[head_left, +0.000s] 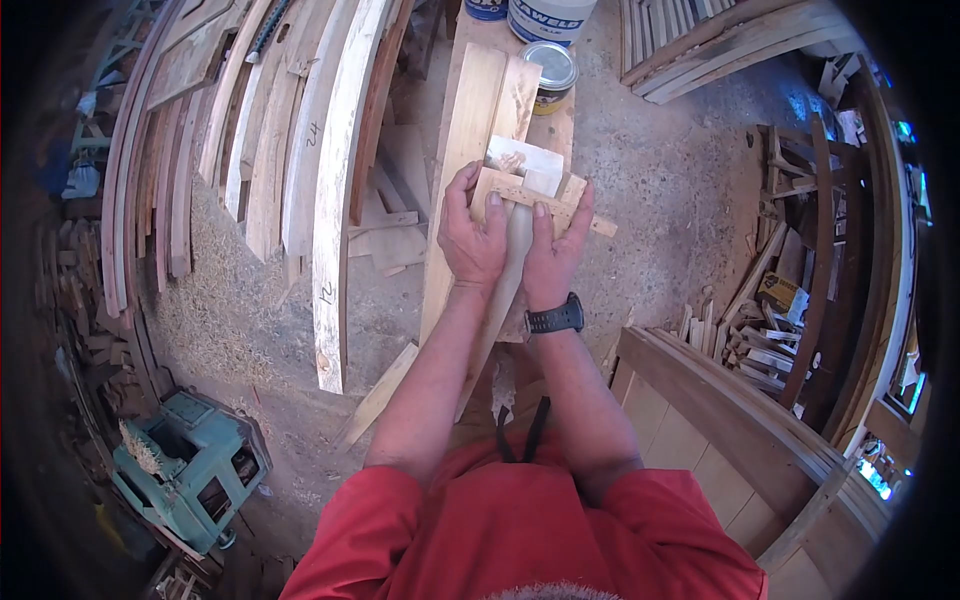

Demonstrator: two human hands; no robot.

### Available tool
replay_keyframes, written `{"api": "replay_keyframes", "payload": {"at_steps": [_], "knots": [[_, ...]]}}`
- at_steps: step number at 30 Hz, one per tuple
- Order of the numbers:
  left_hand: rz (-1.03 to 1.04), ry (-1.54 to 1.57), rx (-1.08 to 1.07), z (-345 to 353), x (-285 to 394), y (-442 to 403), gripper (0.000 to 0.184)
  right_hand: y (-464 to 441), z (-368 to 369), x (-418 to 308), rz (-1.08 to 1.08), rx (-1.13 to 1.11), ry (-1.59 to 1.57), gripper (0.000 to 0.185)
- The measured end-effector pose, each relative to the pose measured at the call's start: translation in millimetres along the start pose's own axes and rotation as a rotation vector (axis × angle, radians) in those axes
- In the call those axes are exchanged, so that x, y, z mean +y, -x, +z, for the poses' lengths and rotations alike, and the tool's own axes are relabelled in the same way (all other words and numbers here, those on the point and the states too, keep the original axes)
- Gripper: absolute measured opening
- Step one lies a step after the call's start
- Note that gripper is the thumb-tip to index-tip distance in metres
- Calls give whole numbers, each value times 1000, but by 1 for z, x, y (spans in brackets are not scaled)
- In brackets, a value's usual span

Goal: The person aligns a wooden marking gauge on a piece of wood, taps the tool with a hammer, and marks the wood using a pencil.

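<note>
One narrow wooden strip (522, 194), dotted along its length, lying crosswise between the two hands, its free end poking out past the right fingers. One pale flat piece (537, 160), smudged brown, just beyond the thumbs, against the strip's far side.

One left hand (473, 238), partly closed: thumb laid on the near side, fingers curled about the left end of the small wooden pieces, their tips partly hidden. One right hand (553, 252), partly closed: thumb up against the strip, fingers stretched along its right part, gripping it from that side. One dark watch (555, 316), on the right wrist.

One long smooth length of wood (515, 260), running from between the hands back toward the body. One wooden bench (440, 270), beneath both hands. One lidded tin (550, 70), beyond the hands; one white bucket (550, 18) and one blue tin (487, 8), farther off still.

Several long boards (300, 160), well to the left of the left hand, one marked "24". One green machine (190, 465), low and left, well apart. One panelled door (715, 435), right and nearer the body than the right hand. Many offcuts (765, 350), well right of it.
</note>
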State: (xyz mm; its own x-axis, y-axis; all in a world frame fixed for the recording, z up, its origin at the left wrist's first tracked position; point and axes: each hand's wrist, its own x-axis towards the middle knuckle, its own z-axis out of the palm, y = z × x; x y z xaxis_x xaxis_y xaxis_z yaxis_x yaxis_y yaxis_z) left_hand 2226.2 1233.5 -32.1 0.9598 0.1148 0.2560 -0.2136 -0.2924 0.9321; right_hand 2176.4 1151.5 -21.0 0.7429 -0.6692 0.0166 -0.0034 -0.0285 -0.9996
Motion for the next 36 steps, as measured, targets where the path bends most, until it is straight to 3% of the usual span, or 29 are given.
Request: {"api": "replay_keyframes", "payload": {"at_steps": [36], "knots": [[16, -77, 1, 1, 0, 1, 41, -1, 1, -6, -29, 4, 30, 71]]}}
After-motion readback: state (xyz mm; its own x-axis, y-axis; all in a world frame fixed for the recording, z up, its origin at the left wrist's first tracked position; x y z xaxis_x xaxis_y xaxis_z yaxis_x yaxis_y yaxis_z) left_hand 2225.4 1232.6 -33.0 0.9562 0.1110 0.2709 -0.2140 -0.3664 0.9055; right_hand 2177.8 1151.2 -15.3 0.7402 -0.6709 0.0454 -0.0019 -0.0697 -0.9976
